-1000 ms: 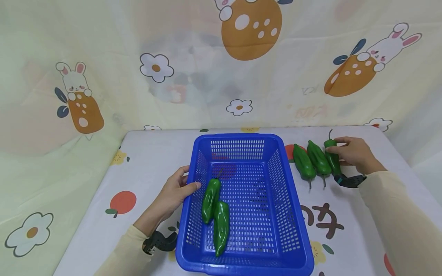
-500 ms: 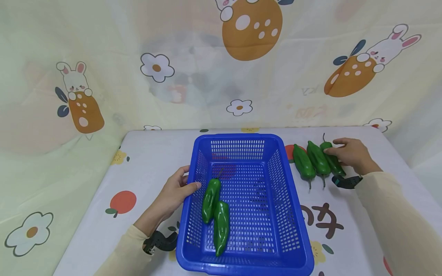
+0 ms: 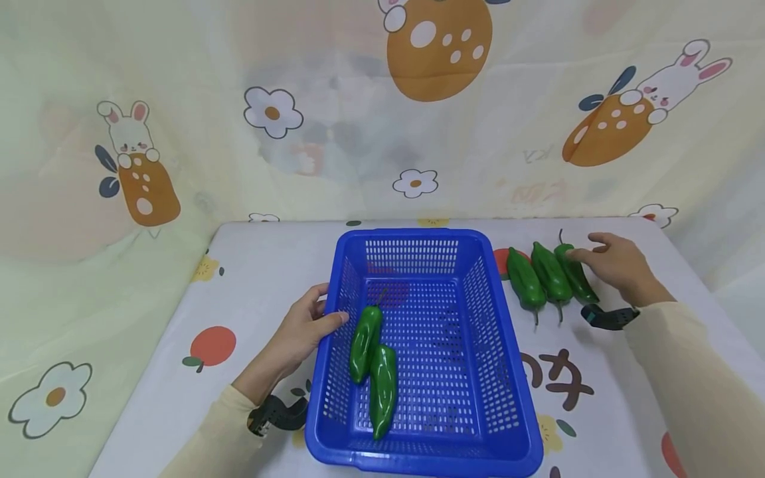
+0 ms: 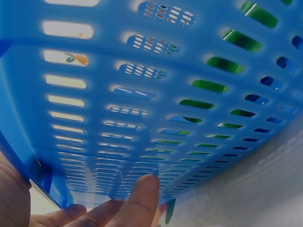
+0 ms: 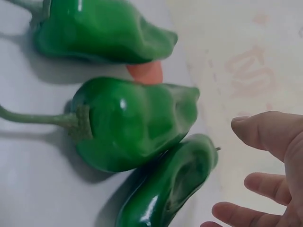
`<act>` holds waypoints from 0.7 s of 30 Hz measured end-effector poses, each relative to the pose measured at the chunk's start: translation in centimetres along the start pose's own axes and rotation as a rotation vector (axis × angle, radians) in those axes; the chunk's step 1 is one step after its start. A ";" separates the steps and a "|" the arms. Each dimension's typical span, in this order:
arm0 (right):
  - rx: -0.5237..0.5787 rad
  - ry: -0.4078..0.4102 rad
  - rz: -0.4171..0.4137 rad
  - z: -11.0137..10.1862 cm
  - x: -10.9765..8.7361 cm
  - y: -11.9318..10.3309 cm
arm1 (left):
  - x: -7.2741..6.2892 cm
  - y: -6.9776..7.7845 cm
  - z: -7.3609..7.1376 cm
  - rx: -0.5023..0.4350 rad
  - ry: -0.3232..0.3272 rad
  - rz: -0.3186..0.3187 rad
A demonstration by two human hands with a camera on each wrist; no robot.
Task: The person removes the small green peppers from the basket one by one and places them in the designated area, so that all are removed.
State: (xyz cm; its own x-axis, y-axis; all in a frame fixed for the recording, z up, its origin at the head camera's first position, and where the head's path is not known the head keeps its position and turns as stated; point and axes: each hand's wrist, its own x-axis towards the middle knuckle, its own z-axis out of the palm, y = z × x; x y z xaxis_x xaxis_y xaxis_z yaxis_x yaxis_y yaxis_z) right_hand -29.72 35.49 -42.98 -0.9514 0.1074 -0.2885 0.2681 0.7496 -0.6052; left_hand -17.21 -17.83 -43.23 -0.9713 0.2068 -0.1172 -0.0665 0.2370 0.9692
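Observation:
My left hand [image 3: 301, 332] holds the blue plastic basket [image 3: 518, 358] by its left rim, thumb over the edge and fingers along the outer wall. In the left wrist view those fingers [image 4: 143, 198] lie against the slotted wall. Two green peppers, an upper one [image 3: 364, 345] and a lower one [image 3: 383, 392], lie inside on the left. On the table right of the basket, three more peppers lie in a row: left [image 3: 526, 282], middle [image 3: 552, 273] and right [image 3: 576, 275]. My right hand [image 3: 621, 267] is beside the right pepper; the right wrist view shows its fingers spread, apart from the peppers.
A printed white cloth [image 3: 257, 265] covers the table. Behind and to the left hangs a pale curtain [image 3: 346, 133] with rabbit and flower prints. Both wrists wear black bands, the left one [image 3: 281, 413] close to the basket's side.
The right pepper has tilted over to the left against the middle one, and my right hand has let go and drawn slightly right. My left hand and the basket stay put.

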 end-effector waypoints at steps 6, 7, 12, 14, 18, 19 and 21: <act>0.022 0.009 -0.015 -0.2 -1.4 -1.0 | 0.0 -0.1 0.0 -0.001 0.000 -0.011; 0.028 0.007 -0.022 -0.2 -1.6 -1.3 | 0.0 -0.1 0.0 0.001 -0.002 -0.010; 0.073 -0.006 -0.069 -0.1 -2.9 -2.8 | 0.1 -0.1 0.0 0.004 -0.004 0.006; 0.094 -0.012 -0.082 0.0 -3.4 -3.5 | 0.1 -0.2 0.0 0.007 -0.004 0.012; 0.124 -0.019 -0.111 0.5 -4.5 -5.2 | 0.1 -0.2 0.0 0.012 -0.007 0.015; 0.126 -0.019 -0.117 0.6 -4.9 -5.6 | 0.1 -0.2 0.0 0.012 -0.006 0.012; 0.129 -0.024 -0.135 0.9 -5.4 -6.5 | 0.2 -0.2 -0.1 0.007 -0.010 0.011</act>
State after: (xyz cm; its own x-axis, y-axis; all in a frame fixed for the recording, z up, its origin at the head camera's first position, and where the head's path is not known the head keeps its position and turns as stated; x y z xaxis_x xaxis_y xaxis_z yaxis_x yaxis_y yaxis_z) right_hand -26.16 29.44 -38.11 -0.9767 -0.0053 -0.2145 0.1565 0.6661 -0.7293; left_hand -17.38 -17.90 -43.39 -0.9697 0.2190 -0.1085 -0.0539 0.2411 0.9690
